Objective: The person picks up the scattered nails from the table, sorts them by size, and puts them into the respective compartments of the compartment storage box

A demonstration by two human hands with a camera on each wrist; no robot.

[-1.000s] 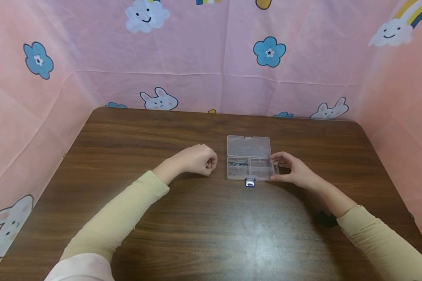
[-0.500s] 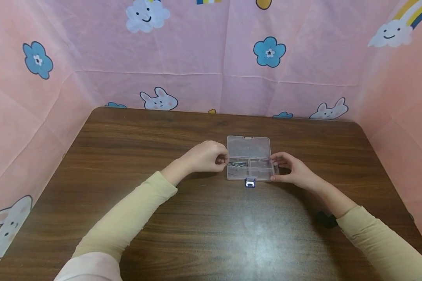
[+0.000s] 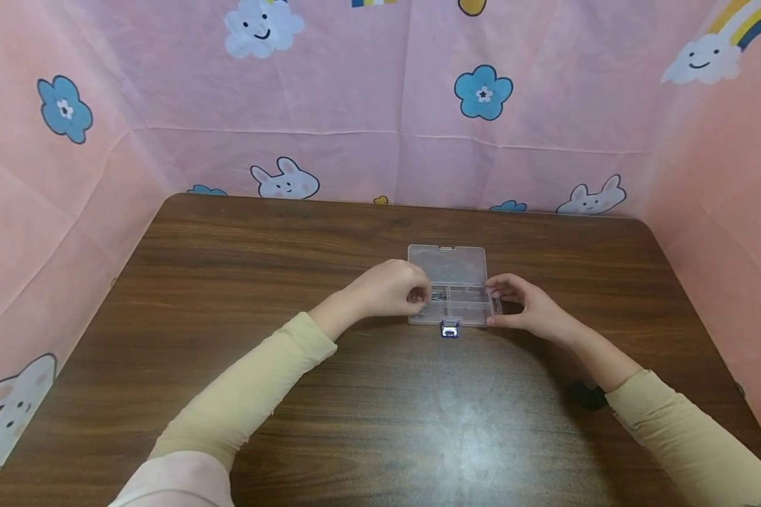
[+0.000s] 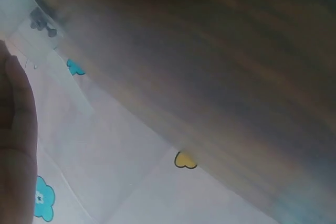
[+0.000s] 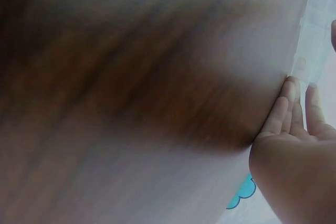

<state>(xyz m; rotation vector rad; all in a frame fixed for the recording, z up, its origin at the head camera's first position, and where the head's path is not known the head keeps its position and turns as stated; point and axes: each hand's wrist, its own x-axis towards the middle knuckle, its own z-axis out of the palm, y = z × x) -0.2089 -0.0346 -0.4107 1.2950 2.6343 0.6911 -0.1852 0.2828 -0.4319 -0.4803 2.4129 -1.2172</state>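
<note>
Since a second earlier, the left hand (image 3: pixel 390 289) had slid right from the bare bench (image 3: pixel 292 246) until its curled fingers sat over the left compartment of the clear box (image 3: pixel 459 299) — whether they pinched anything, I cannot tell. A small blue clip (image 3: pixel 449 329) lay against the box's near edge. The right hand (image 3: pixel 523 306) pinched the box's right end. Open-lidded and transparent, the box sat mid-bench, thin metal pieces inside.

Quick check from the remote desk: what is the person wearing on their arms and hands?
Both hands, the left hand and the right hand, are bare, with no gloves or rings visible. Long pale yellow sleeves cover both forearms to the wrists; a pink layer shows at the left upper arm.
</note>
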